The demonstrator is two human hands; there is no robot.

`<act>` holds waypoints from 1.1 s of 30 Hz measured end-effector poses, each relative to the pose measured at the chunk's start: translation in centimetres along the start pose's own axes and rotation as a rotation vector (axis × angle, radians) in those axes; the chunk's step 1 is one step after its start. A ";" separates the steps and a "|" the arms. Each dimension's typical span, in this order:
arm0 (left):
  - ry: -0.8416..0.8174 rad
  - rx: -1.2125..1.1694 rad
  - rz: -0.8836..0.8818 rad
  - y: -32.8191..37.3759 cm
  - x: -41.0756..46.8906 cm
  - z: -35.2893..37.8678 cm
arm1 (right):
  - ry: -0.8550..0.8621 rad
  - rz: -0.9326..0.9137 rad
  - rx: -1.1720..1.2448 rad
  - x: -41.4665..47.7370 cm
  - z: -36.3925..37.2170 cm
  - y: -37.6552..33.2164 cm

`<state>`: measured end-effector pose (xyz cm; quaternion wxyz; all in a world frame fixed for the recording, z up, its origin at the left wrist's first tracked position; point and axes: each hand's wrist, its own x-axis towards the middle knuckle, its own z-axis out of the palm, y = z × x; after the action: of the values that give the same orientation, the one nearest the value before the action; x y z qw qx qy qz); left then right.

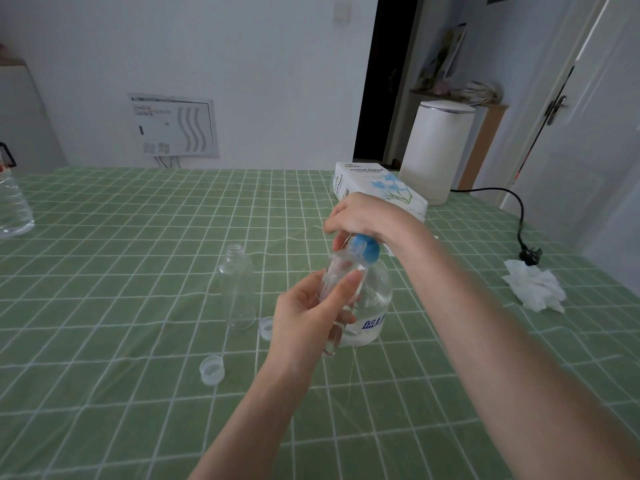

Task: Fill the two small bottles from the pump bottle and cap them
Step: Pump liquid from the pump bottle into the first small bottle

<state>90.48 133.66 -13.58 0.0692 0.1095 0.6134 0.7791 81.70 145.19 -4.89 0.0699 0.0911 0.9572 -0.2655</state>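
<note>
My left hand (313,315) grips a small clear bottle (341,271), tilted, with its open mouth up against the blue pump head (363,249) of the clear pump bottle (375,299). My right hand (367,216) lies on top of that pump head, fingers curled over it. A second small clear bottle (239,289) stands upright and uncapped to the left. Two translucent caps lie on the cloth: one cap (266,328) beside my left hand, another cap (212,369) nearer to me.
The table has a green checked cloth (138,237). A tissue box (377,188) and a white cylindrical appliance (436,150) stand behind the hands. A crumpled tissue (535,289) and a black plug (530,256) lie at right. A large clear bottle (14,206) stands far left.
</note>
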 end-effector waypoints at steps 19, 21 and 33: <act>-0.005 -0.028 0.011 0.3 -0.1 0.2 | 0.025 -0.027 -0.033 0.0 -0.5 -0.3; -0.010 -0.036 0.010 0.3 -0.1 0.2 | 0.025 -0.022 -0.033 0.0 -0.6 -0.3; -0.015 -0.019 0.005 0.0 -0.1 0.2 | 0.003 -0.011 -0.014 0.2 0.3 0.2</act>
<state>90.57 133.82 -13.56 0.0729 0.1162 0.6053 0.7841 81.54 145.25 -5.34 0.0676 0.0856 0.9597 -0.2589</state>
